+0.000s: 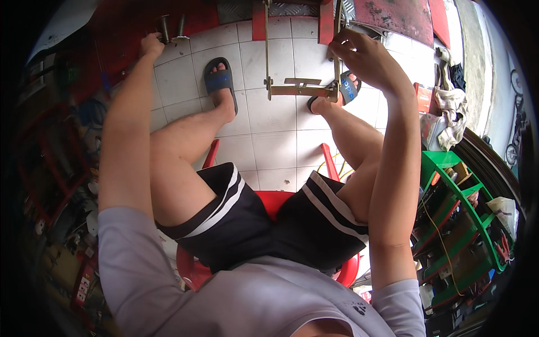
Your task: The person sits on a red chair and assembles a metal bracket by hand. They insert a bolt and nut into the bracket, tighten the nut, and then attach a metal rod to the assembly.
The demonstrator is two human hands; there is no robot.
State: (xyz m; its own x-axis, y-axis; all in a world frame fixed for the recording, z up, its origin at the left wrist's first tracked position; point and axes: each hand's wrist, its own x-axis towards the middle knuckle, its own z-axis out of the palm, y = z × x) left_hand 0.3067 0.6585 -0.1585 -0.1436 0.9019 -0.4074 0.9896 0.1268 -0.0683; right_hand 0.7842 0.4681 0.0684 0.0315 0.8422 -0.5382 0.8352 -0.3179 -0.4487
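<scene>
White tiled floor [269, 146], right hand [365, 53] gripping metal frame [300, 89], left hand [151, 44] at bolts [171, 28]

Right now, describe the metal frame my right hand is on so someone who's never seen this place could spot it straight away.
Start at the white tiled floor in front of the red plastic chair. Between the two blue sandals stands a thin metal frame: two upright rods joined by a flat crossbar low down. The right hand holds the top of its right rod, and it is bare dull metal, unlike the red painted parts behind it.
</scene>
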